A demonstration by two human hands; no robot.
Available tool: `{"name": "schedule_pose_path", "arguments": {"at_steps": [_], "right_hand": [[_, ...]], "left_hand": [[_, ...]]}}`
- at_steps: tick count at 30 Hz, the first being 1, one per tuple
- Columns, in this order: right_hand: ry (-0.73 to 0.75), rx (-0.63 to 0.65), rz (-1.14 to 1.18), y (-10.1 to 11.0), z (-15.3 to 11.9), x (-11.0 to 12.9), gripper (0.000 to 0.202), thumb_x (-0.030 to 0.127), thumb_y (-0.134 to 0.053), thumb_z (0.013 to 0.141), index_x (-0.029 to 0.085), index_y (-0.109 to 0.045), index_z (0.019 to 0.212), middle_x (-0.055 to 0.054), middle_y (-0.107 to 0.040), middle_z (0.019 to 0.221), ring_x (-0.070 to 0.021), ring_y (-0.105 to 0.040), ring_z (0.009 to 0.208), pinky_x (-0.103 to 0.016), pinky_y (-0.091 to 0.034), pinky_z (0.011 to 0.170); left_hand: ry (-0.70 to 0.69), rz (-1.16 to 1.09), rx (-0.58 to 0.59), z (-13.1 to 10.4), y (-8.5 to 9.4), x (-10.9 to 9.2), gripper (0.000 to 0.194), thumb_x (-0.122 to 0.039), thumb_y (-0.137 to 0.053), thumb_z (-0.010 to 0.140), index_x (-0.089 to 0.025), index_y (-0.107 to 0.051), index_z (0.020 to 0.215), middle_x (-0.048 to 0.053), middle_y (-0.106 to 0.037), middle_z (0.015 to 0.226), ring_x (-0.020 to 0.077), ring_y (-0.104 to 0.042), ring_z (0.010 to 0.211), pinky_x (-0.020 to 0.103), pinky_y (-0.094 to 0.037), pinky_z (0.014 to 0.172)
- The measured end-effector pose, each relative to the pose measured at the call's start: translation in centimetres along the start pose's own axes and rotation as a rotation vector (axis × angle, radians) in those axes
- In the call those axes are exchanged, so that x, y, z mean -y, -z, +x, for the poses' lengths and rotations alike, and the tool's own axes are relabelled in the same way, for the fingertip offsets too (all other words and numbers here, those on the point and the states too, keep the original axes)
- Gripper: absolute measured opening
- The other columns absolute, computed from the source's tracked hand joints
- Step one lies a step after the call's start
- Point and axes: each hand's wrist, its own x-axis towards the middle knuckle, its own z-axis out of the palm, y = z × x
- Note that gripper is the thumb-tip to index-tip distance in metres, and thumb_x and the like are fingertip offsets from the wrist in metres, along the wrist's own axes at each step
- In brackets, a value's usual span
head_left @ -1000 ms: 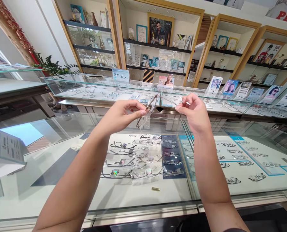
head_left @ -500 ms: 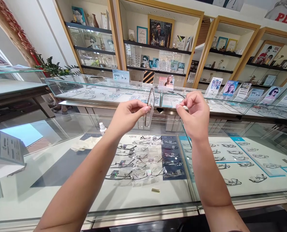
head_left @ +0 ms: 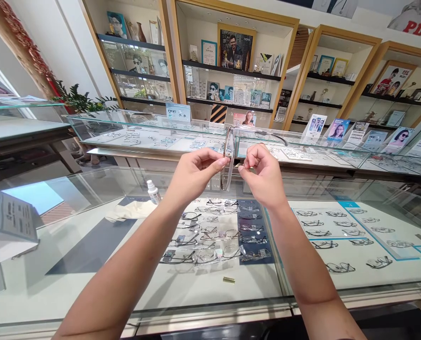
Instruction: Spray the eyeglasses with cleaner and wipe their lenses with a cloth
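My left hand (head_left: 199, 172) pinches a pair of eyeglasses (head_left: 228, 160) by the thin rim between thumb and forefinger. The glasses are held up edge-on above the glass counter. Close on their right, my right hand (head_left: 262, 174) has its fingers curled and its thumb pressed in. Whatever lies between these fingertips is too small or hidden to make out. A dark temple tip shows beyond the right hand. Below, several eyeglass frames (head_left: 217, 233) lie in rows. A white bottle (head_left: 154, 192) and a cream cloth (head_left: 129, 211) are behind my left forearm.
The glass display counter (head_left: 182, 307) spans the front, with a small gold-coloured piece (head_left: 229, 280) near its front edge. More glasses (head_left: 340, 267) lie to the right. A folded card (head_left: 10, 222) stands at the left. Another glass case (head_left: 143, 125) and shelves (head_left: 231, 68) are behind.
My right hand has moved left and slightly down, nearer the glasses. My left hand and the glasses have shifted a little to the right.
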Motion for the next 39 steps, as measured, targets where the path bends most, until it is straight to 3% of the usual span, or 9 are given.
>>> {"name": "schedule_pose_path", "arguments": {"at_steps": [10,20,28,34,39], "right_hand": [[-0.084,0.061,0.195,-0.4,0.1,-0.9,0.031,0.012,-0.069,0.080,0.025,-0.042,0.077,0.004,-0.045,0.080,-0.0131,-0.045,0.073,-0.034,-0.042,0.073],[-0.143,0.079,0.229,-0.2,0.1,-0.9,0.031,0.012,-0.074,0.081,0.025,-0.046,0.079,0.006,-0.044,0.078,-0.0127,-0.043,0.071,-0.034,-0.037,0.071],[-0.180,-0.031,0.306,-1.1,0.3,-1.4,0.036,0.030,-0.085,0.078,0.027,-0.051,0.088,0.003,-0.054,0.090,-0.0153,-0.054,0.084,-0.034,-0.049,0.076],[-0.192,-0.110,0.265,-1.2,0.5,-2.3,0.034,0.025,-0.079,0.078,0.027,-0.047,0.088,0.003,-0.055,0.088,-0.0147,-0.054,0.081,-0.034,-0.048,0.076],[-0.215,-0.148,0.251,-1.0,0.6,-2.7,0.034,0.021,-0.074,0.076,0.027,-0.044,0.088,0.005,-0.053,0.085,-0.0134,-0.053,0.076,-0.033,-0.045,0.073]], "left_hand": [[-0.029,-0.006,-0.001,-0.2,-0.3,-0.4,0.035,-0.052,-0.092,0.083,-0.020,-0.082,0.088,0.009,-0.082,0.094,0.0216,-0.076,0.088,0.035,-0.062,0.085],[-0.081,0.031,-0.022,0.1,-0.1,0.4,0.033,-0.051,-0.091,0.084,-0.020,-0.082,0.087,0.009,-0.082,0.092,0.0215,-0.076,0.085,0.034,-0.061,0.081],[-0.134,0.145,-0.001,-0.1,-0.4,0.1,0.035,-0.054,-0.087,0.087,-0.020,-0.081,0.087,0.009,-0.082,0.093,0.0217,-0.075,0.087,0.034,-0.060,0.083],[-0.107,0.074,-0.030,-0.1,-0.7,0.6,0.035,-0.053,-0.088,0.086,-0.020,-0.079,0.088,0.009,-0.082,0.096,0.0220,-0.075,0.089,0.036,-0.061,0.086],[-0.088,0.037,-0.089,0.1,-1.0,1.2,0.036,-0.053,-0.090,0.083,-0.019,-0.079,0.087,0.010,-0.081,0.096,0.0222,-0.075,0.090,0.032,-0.061,0.076]]}}
